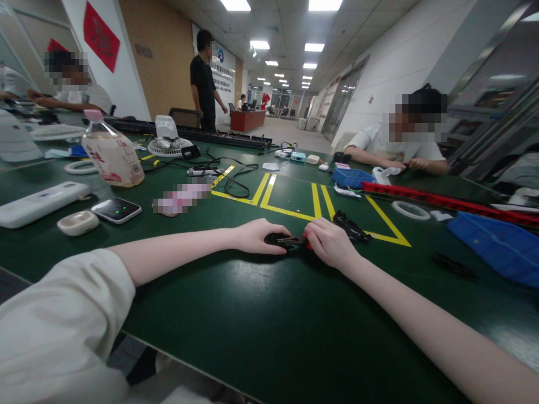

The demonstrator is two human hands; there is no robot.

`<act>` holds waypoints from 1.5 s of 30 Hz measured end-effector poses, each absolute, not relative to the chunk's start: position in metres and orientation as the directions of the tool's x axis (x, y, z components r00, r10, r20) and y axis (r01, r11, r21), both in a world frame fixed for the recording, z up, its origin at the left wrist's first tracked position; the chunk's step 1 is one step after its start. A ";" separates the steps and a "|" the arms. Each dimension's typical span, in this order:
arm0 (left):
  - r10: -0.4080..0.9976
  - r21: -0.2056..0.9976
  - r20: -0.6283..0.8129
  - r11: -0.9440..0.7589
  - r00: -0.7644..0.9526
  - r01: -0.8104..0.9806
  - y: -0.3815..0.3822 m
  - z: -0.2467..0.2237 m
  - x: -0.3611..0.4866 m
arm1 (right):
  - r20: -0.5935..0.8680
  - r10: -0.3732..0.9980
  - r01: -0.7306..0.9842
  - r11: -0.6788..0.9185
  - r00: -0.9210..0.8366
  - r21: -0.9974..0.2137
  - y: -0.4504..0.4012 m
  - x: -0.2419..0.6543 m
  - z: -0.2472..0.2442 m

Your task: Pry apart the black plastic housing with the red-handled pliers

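Note:
Over the middle of the green table [236,325], my left hand [259,235] is closed around a black part [278,240] with a dark, narrow piece reaching to the right. My right hand [328,241] is closed in a pinch on something with a bit of red at its fingertips, at the right end of that piece. Its exact shape is hidden by the fingers. Just beyond my right hand lies a group of black parts [351,227] beside the yellow tape lines [290,211].
Blue bins [497,247] and a long red strip [442,199] lie right. Left are a bottle [113,151], a phone-like device [117,210], a white case [78,223] and a small fan [168,143]. A person [400,134] sits across; another [204,84] stands behind.

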State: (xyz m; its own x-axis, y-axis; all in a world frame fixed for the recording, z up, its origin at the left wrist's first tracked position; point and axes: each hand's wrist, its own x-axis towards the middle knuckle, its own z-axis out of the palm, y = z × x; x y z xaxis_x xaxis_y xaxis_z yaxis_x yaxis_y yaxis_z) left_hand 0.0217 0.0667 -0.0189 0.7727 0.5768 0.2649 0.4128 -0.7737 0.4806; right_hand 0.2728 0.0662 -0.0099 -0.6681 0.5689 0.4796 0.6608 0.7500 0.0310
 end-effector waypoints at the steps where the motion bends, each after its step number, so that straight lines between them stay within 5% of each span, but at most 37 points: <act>1: 0.568 0.459 0.268 -0.786 0.778 0.415 0.067 -0.019 0.022 | 0.482 0.564 0.660 0.750 -0.670 0.039 0.066 0.273 -0.010; 10: 0.535 0.354 0.302 -0.831 0.789 0.428 0.065 -0.019 0.023 | 0.489 0.545 0.658 0.748 -0.681 0.082 0.064 0.272 -0.010; 26: 0.551 0.456 0.284 -0.798 0.784 0.395 0.070 -0.022 0.021 | 0.482 0.561 0.661 0.749 -0.673 0.052 0.067 0.272 -0.010; 45: 0.524 0.422 0.291 -0.821 0.801 0.384 0.070 -0.023 0.022 | 0.490 0.549 0.650 0.758 -0.677 0.049 0.064 0.271 -0.010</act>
